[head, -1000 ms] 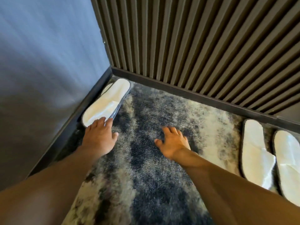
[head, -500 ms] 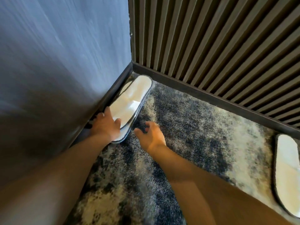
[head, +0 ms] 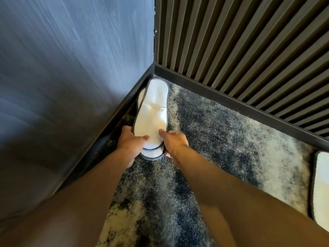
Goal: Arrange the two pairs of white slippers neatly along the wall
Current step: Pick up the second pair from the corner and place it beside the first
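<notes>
In the corner where the blue wall meets the slatted panel, you now have both hands on the stacked pair of slippers; a second ago only your left hand touched it while your right lay open on the carpet well to the right of the corner. Your left hand grips the near end of the pair from the wall side, thumb pressed on the white top. Your right hand closes on the same end from the carpet side, thumb on top, fingers tucked beneath. The pair lies one slipper upon the other, far end in the corner, long side just beside the dark skirting below the blue wall. By the look of it, the change means the pair is about to be lifted or parted, so the arranging of this pair is only starting.

Left of the corner pair there is no room: the skirting hems it in, and the far end has nowhere to go but toward you. Right of the corner the carpet lies open along the slatted panel's base as far as the other slipper, cut off at the picture's right edge; its mate is out of view.
</notes>
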